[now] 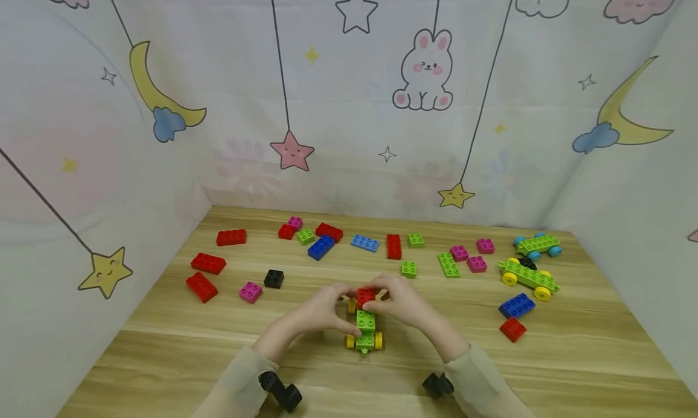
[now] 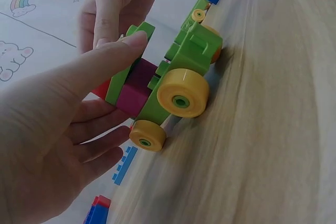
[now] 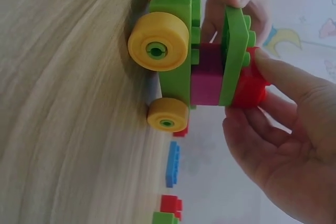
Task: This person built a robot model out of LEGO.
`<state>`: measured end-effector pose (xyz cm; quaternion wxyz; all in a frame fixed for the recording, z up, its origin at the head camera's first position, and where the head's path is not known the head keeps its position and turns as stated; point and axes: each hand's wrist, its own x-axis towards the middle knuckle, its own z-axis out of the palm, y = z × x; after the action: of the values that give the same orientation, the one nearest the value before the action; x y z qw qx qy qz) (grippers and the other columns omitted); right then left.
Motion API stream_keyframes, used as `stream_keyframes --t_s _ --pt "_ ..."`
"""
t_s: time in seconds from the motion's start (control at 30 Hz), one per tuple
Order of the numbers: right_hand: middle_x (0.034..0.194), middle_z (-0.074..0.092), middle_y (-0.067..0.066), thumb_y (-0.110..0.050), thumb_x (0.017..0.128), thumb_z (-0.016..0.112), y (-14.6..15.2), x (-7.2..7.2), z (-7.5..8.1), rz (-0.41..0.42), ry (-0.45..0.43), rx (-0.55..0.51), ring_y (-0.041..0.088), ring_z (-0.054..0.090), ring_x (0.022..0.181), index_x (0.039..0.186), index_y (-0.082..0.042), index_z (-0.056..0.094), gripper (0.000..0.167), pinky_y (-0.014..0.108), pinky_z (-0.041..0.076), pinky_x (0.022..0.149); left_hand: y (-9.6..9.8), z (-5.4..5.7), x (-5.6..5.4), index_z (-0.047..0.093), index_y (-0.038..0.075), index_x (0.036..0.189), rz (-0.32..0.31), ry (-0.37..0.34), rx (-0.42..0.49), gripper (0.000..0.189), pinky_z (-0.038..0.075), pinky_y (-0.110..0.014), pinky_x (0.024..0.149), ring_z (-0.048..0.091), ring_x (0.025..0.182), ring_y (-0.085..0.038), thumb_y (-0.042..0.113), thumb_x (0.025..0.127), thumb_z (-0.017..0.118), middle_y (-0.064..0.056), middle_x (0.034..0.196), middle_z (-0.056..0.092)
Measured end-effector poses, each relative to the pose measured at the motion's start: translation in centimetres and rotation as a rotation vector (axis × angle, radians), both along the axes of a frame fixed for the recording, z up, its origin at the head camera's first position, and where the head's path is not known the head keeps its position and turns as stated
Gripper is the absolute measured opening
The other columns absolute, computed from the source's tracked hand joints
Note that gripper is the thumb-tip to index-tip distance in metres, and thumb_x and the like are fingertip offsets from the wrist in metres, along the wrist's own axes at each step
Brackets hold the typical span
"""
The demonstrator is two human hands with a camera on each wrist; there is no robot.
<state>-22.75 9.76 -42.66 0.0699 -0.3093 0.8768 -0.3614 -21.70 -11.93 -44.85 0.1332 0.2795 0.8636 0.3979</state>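
Observation:
A toy car of building blocks stands before me, its green wheeled base on yellow wheels. On the base sits a magenta brick, which carries a green plate that overhangs towards me. A red brick is on top of the plate at its far end. My left hand holds the car's upper part, thumb on the green plate and fingers round the far side. With thumb and fingers, my right hand pinches the red brick. The head view hides part of the car behind both hands.
Two green wheeled bases stand at the right, with a blue brick and a red brick nearby. Several loose bricks lie along the back and left, including a black one. A printed curtain borders the table.

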Motion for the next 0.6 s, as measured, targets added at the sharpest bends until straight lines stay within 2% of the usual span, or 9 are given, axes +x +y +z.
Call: stream_keyframes --t_s 0.1,0.27,0.4,0.6 --pt "0.109 0.07 0.005 -0.023 0.09 0.072 0.0 0.1 -0.1 -0.009 0.006 -0.001 0.02 0.064 0.1 0.116 -0.005 0.07 0.032 0.028 0.055 0.081 -0.1 0.2 0.0 0.055 0.003 0.134 -0.005 -0.002 -0.011 0.074 0.044 -0.051 0.104 0.054 0.124 -0.032 0.032 0.074 0.086 -0.012 0.132 0.06" --pt "0.116 0.069 0.009 -0.028 0.09 0.072 0.2 0.1 -0.2 -0.009 0.004 0.006 0.023 0.064 0.103 0.123 -0.001 0.065 0.043 0.037 0.055 0.087 -0.4 0.4 0.0 0.05 0.004 0.141 -0.016 -0.013 0.002 0.08 0.044 -0.052 0.104 0.052 0.126 -0.032 0.033 0.075 0.085 -0.013 0.139 0.055" --pt "0.121 0.067 0.012 -0.03 0.088 0.073 0.8 0.2 -0.2 -0.024 -0.011 -0.004 0.025 0.064 0.105 0.125 0.0 0.062 0.049 0.043 0.054 0.091 -0.5 0.6 -0.1 0.053 0.005 0.139 -0.003 0.0 0.018 0.067 0.045 -0.051 0.104 0.053 0.125 -0.031 0.034 0.084 0.078 -0.012 0.137 0.058" --pt "0.117 0.069 0.011 -0.027 0.088 0.073 1.5 0.1 -0.3 -0.015 0.028 -0.005 0.023 0.066 0.1 0.12 -0.002 0.065 0.041 0.041 0.055 0.088 -0.1 0.6 -0.2 0.059 0.005 0.132 0.047 0.062 0.052 0.047 0.046 -0.05 0.102 0.058 0.118 -0.029 0.027 0.092 0.069 -0.012 0.128 0.064"
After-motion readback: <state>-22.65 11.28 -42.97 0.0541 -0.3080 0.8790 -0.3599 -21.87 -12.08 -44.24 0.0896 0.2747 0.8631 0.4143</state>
